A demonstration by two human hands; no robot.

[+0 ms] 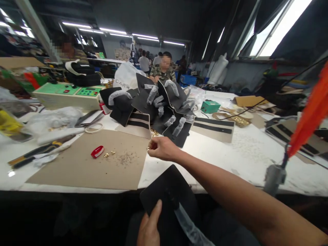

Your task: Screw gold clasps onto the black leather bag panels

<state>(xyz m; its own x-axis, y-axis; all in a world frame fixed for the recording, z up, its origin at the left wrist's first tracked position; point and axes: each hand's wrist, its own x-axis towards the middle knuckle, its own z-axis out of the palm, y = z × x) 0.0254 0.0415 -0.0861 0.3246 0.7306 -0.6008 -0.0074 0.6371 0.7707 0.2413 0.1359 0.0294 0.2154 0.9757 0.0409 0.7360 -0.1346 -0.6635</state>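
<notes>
My left hand (150,225) grips a black panel (164,191) by its left edge, below the table's front edge. A strap in clear plastic (188,223) is attached to that panel. Over the table, my right hand (162,148) is pinched on a small gold ring (148,149), which shows at the fingertips. Just behind the right hand lie small gold pieces (154,133). On the brown board (84,171) to the left are a red tape roll (97,152), a few gold rings (106,155) and scattered dark bits (126,158).
Black panels with wrapped straps (151,99) are piled behind my right hand. Pliers (46,148) and a green-topped machine (68,94) stand left. A green box (210,106), a gold roll (241,120) and an orange hanging strip (311,109) are right. A person (164,68) sits beyond the pile.
</notes>
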